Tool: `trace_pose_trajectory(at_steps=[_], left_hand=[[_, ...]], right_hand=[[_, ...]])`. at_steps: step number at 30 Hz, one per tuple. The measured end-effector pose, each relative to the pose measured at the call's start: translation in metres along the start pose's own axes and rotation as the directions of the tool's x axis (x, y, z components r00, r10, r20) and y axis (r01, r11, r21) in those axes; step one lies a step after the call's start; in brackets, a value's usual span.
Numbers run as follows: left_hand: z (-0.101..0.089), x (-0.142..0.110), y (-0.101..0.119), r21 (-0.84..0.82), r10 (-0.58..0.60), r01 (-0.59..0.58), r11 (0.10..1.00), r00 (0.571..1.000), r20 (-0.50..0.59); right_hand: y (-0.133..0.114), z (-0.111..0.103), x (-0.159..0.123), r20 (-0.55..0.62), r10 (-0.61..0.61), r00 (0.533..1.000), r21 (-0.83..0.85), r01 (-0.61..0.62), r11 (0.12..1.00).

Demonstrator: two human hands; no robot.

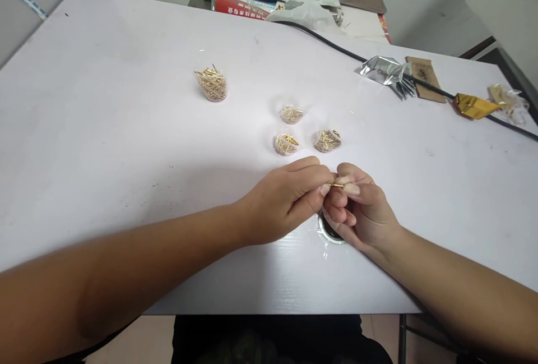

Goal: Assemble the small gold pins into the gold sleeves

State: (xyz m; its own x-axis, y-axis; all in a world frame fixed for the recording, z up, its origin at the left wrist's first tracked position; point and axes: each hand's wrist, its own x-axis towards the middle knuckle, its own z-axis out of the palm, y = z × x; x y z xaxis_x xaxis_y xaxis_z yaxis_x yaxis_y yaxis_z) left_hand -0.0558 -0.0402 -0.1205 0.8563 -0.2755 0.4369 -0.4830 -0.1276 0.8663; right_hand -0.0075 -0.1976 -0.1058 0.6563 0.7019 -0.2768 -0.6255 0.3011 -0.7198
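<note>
Head view: just beyond a dark-centred disc [328, 231], we pinch a small gold pin [337, 185] at either end with the fingers [311, 178] of our left hand [281, 198] and right hand [370, 207], probably for steadiness; three clear cups [286, 152] of gold pieces [330, 141] stand farther up the table [117, 111], presumably for reach.

You have bright, diffuse light across the smooth white rectangular table [105, 100]. Soft shadows lean left of your bare left hand [286, 201] and the small clear plastic cups of gold-coloured pins [287, 144], so it seems to come from your right. Glare flashes off the crumpled silver foil [382, 70] and shiny gold foil [474, 106]; a pale streaky sheen marks the table's near side. Your black clothing [269, 336] sinks into near-darkness. Wide-angle distortion stretches your bare forearms [168, 252], and the slim gold-coloured metal pin [337, 185] looks soft.
</note>
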Motion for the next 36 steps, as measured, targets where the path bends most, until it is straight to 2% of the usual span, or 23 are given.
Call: trace_pose_trajectory(at_steps=[7, 15, 20, 26, 36], left_hand=[[0.0007, -0.0004, -0.0005, 0.019, 0.004, -0.004, 1.0, 1.0, -0.003], [0.0007, -0.0003, -0.0009, 0.03, 0.0, 0.0, 1.0, 1.0, 0.009], [0.0007, 0.0, -0.0014, 0.041, 0.015, -0.015, 0.999, 1.0, 0.01], [0.0004, 0.0, -0.0018, 0.041, 0.015, -0.015, 0.999, 1.0, 0.001], [0.0007, -0.0004, -0.0016, 0.03, 0.006, -0.006, 1.0, 1.0, -0.002]], right_hand=[[-0.0017, 0.0001, -0.0007, 0.007, 0.045, 0.999, 0.014, -0.045, 0.999], [-0.0016, -0.0004, 0.0003, 0.026, 0.037, 0.999, 0.022, -0.038, 0.999], [-0.0011, 0.0004, 0.0003, -0.02, 0.058, 0.998, 0.046, -0.057, 0.997], [0.0, -0.0016, 0.001, 0.002, 0.057, 0.998, 0.058, -0.057, 0.997], [-0.0002, -0.0009, 0.0006, -0.039, 0.065, 0.997, 0.016, -0.064, 0.998]])
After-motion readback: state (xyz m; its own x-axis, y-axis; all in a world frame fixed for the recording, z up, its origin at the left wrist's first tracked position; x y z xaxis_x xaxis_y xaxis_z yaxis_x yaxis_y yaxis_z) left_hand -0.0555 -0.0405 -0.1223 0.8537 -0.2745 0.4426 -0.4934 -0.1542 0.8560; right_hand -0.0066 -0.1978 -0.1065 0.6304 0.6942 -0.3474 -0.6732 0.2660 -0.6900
